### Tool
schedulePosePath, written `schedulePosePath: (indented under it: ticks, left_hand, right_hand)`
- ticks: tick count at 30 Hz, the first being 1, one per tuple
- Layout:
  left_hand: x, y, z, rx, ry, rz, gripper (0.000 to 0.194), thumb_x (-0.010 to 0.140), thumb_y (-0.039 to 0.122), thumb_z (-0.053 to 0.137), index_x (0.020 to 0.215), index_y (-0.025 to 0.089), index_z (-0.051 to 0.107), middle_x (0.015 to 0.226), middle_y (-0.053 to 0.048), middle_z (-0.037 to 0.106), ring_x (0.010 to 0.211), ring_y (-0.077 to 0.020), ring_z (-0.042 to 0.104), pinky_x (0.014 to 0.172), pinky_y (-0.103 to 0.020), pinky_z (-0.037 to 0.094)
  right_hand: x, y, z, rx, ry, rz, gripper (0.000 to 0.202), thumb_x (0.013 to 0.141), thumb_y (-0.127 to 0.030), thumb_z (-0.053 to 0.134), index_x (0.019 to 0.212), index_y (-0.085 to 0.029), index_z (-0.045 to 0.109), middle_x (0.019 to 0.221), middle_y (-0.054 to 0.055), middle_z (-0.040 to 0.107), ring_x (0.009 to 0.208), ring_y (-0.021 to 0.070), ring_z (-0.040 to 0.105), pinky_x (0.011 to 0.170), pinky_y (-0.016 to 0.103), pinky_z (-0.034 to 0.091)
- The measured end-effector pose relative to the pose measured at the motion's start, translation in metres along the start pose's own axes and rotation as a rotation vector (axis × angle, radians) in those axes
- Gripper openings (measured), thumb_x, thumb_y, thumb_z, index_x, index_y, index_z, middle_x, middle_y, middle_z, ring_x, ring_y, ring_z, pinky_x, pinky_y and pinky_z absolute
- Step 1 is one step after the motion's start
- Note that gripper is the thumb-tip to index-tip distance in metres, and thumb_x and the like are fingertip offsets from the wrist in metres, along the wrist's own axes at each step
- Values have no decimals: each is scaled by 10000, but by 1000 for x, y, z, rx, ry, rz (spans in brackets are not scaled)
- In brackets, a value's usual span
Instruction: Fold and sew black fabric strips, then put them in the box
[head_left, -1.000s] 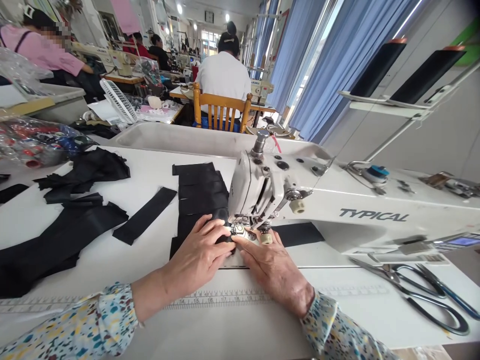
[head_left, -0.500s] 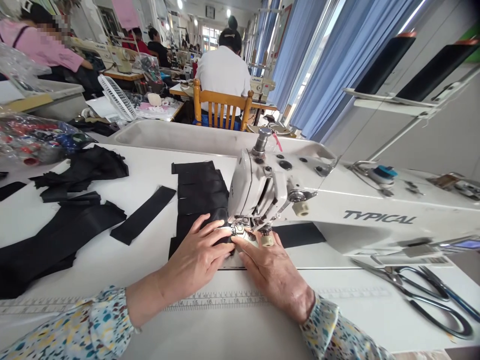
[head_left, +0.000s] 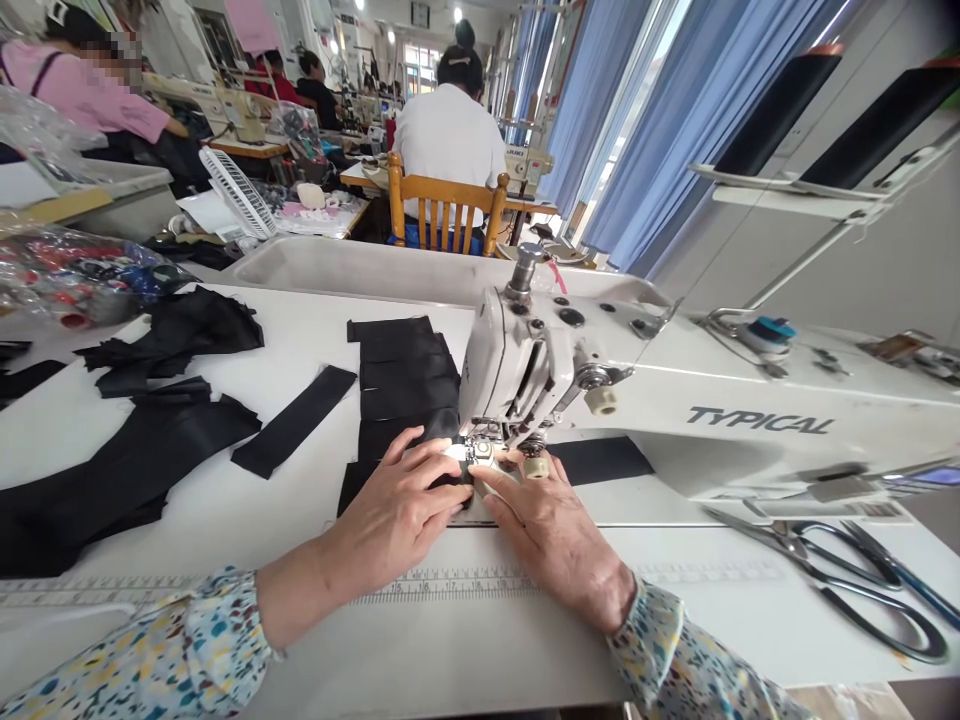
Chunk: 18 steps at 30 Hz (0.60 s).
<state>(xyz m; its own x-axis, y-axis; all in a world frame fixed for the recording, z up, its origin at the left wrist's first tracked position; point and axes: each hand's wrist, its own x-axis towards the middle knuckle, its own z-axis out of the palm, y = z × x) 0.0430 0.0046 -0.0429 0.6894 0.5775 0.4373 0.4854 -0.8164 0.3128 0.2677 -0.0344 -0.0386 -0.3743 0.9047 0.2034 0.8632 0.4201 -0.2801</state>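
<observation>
A white sewing machine stands on the white table. My left hand lies at the needle area with its fingers spread over the near end of a black fabric piece, which has several crosswise seams or folds. My right hand rests just right of the presser foot, its fingers apart and its fingertips partly hidden by the machine head. Behind it a black strip lies under the machine arm. Another black strip lies at an angle left of the seamed fabric.
Black fabric pieces are heaped at the left, near a plastic bag of colourful items. Scissors lie at the right. A measuring scale runs along the near table. Two seated people work beyond the trough, others further back.
The view has shifted slightly. Both hands stay beside the presser foot, with my right hand's fingertips a little further from my left hand's.
</observation>
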Motion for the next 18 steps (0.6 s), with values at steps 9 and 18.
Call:
schedulePosePath:
  ticks: [9, 18]
  left_hand:
    - [-7, 0, -4, -32, -63, -3, 302, 1016, 91, 477, 1014, 230, 746, 1065, -43, 658, 1252, -237, 552, 1204, -548, 285]
    - [-15, -3, -10, -90, -108, 39, 316, 1033, 139, 483, 1104, 275, 760, 1097, -68, 620, 1173, -221, 582, 1208, -558, 282]
  right_hand:
    - [2, -1, -5, 107, -8, -9, 354, 1025, -259, 483, 1340, -261, 642, 1092, 121, 627, 1063, 287, 576, 947, 507, 484]
    - [21, 11, -4, 327, -131, -38, 274, 977, -155, 505, 1178, -260, 657, 962, 30, 667, 937, 210, 603, 917, 413, 486]
